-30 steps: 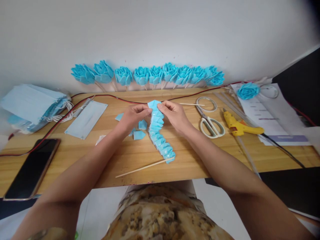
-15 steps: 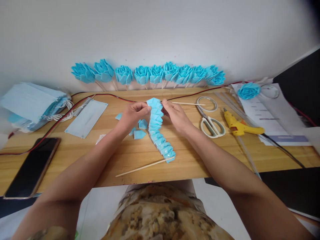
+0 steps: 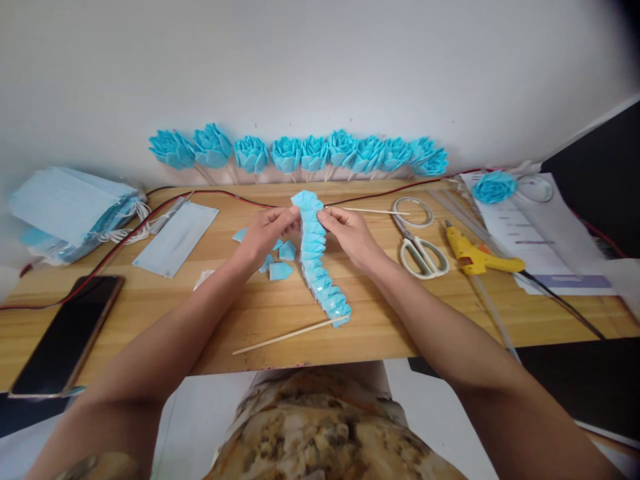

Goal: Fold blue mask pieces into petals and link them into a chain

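Note:
A long strip of overlapping blue folded petals [image 3: 318,267] runs from the middle of the wooden table [image 3: 390,313] down to a wooden skewer [image 3: 285,336] near the front edge. My left hand [image 3: 265,231] pinches the strip's upper end from the left. My right hand [image 3: 350,233] pinches the same end from the right. The top of the strip is lifted a little off the table. A few loose blue folded pieces [image 3: 280,261] lie just below my left hand.
Several finished blue flowers [image 3: 300,151] on sticks lean against the wall. White scissors [image 3: 417,248], a yellow glue gun [image 3: 475,256] and glue sticks lie at right, with another blue flower [image 3: 494,187] on papers. A face mask [image 3: 176,237], a mask stack [image 3: 70,210] and a phone [image 3: 67,337] sit left.
Both hands have shifted slightly along the strip's upper end, and its top now stands a little higher and further left. The view has tilted slightly.

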Tool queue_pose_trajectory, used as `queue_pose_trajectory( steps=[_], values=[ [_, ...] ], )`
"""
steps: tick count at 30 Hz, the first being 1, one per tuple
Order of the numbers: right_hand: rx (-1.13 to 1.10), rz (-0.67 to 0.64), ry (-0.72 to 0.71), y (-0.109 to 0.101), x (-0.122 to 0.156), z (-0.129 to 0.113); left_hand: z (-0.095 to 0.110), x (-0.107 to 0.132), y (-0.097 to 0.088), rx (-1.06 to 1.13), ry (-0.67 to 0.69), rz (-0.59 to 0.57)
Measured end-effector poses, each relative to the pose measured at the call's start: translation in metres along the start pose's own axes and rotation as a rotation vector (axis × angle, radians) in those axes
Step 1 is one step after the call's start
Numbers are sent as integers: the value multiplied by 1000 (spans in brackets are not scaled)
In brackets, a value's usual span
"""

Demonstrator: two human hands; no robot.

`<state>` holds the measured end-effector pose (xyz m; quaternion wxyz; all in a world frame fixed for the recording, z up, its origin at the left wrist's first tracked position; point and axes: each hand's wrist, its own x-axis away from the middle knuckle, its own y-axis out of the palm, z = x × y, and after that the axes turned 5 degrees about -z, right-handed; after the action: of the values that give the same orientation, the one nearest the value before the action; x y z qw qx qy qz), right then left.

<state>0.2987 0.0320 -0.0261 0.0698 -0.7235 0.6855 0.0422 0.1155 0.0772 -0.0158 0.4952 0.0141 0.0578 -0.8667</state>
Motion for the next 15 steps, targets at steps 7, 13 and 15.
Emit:
queue_pose_trajectory(
  steps=[7, 13, 15],
  values=[
    [0, 26, 5, -1, 1, -1, 0, 0, 0, 56, -65, -54],
    [-100, -29, 38, 0, 2, 4, 2, 0, -1, 42, -45, -4],
    [-112, -47, 41, 2, 2, 3, 2, 0, 0, 35, -49, 12]
  ],
)
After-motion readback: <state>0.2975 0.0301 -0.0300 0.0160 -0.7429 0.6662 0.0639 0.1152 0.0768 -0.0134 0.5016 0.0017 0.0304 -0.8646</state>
